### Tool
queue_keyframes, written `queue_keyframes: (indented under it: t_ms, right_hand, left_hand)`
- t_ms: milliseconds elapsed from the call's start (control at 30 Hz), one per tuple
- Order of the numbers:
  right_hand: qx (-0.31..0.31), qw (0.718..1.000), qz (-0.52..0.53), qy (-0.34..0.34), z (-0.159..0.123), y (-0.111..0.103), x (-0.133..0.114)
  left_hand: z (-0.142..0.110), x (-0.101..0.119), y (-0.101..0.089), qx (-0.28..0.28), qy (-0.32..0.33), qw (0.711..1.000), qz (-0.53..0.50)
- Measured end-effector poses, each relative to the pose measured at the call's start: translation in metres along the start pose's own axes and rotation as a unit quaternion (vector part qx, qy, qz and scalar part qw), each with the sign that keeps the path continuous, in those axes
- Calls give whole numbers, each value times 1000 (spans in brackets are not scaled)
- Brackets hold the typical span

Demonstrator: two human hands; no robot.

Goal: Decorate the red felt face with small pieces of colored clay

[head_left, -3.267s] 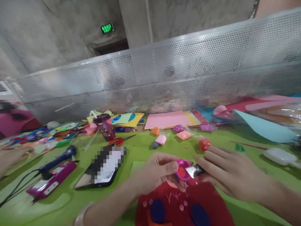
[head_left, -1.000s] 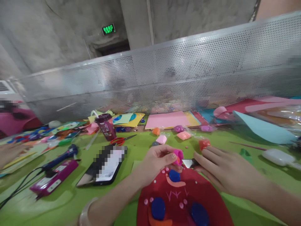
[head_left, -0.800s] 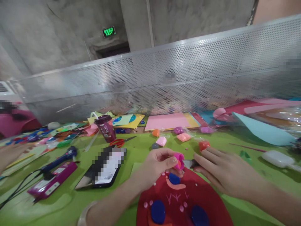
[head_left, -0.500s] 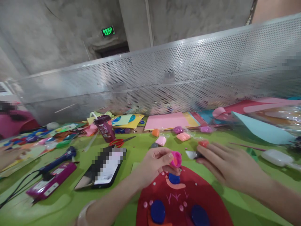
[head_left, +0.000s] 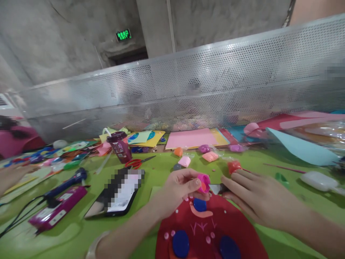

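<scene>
My left hand (head_left: 179,190) pinches a small magenta cup (head_left: 203,182) with orange clay inside, holding it just above the top edge of a red craft sheet (head_left: 210,230). My right hand (head_left: 256,198) is closed on a small tool with a shiny metal blade (head_left: 215,188), whose tip points at the cup. The red sheet carries blue clay discs (head_left: 180,242), a blue blob (head_left: 199,204), an orange strip and little pink dots.
On the green table (head_left: 81,230) lie a phone (head_left: 118,194), a magenta box (head_left: 58,208), a blue tool with a cable (head_left: 67,181), red scissors (head_left: 136,162), a dark cup (head_left: 120,146), several clay lumps (head_left: 210,155) and coloured paper (head_left: 191,137). Another person's hand (head_left: 10,176) is at the far left. A perforated metal screen (head_left: 215,82) stands behind.
My right hand pulled the blade away to the right about half a second ago and has now brought it back against the cup. My left hand has tilted the cup a little.
</scene>
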State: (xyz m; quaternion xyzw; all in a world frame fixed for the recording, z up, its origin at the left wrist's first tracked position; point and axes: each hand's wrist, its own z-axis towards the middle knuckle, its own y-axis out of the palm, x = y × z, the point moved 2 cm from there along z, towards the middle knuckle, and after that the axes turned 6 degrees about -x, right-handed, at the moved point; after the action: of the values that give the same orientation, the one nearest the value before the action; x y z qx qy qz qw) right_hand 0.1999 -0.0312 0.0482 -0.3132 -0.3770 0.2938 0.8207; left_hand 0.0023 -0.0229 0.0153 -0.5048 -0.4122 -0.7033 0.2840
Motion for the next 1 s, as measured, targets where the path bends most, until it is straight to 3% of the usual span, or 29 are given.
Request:
queue_keyframes:
  t_ms: [233, 567, 833, 1000]
  right_hand:
    - [-6, 1000, -10, 6, 3, -2, -2]
    - [45, 997, -56, -10, -1, -6, 2]
    - [4, 1000, -17, 0, 1, -3, -1]
    - [11, 1000, -15, 1, 0, -3, 1]
  left_hand:
    - [-3, 0, 1, -10, -13, 1000, 9]
    - [-4, 1, 2, 1, -3, 1000, -9]
    - [-4, -2, 2, -9, -3, 1000, 3]
    - [-4, -1, 3, -15, -7, 1000, -8]
